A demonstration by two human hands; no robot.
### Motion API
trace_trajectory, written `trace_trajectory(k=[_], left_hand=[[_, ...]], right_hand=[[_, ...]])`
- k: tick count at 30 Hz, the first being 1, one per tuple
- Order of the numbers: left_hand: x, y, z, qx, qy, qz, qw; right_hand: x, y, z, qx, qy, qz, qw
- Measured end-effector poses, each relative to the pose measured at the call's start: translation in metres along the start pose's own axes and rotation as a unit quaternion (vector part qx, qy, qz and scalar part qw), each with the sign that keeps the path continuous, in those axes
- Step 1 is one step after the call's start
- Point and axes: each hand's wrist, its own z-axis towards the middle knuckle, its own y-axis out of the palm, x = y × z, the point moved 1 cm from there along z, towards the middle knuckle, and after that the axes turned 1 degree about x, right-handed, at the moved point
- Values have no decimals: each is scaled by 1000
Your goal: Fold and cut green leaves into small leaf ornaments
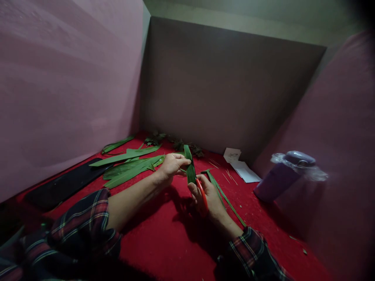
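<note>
My left hand [172, 164] pinches the top of a long green leaf strip [190, 168] and holds it upright over the red cloth. My right hand [209, 197] is closed on red-handled scissors [202, 195], which meet the lower end of that strip. Both arms wear plaid sleeves.
A pile of long green leaves [131, 166] lies to the left, with a black flat object [67, 183] beside it. Thin leaf strips [225, 197] and scraps lie at the right. White papers [243, 168] and a purple lidded cup [281, 175] stand at the back right. Cardboard walls enclose the red table [175, 242].
</note>
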Motion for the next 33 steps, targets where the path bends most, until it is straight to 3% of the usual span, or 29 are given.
trace_trajectory(k=[25, 33], left_hand=[[1, -1, 0, -2, -2, 9, 1000], [2, -2, 2, -1, 18, 4, 1000]], right_hand=[[-4, 1, -2, -4, 0, 20, 1000], [6, 1, 1, 7, -19, 38, 999]])
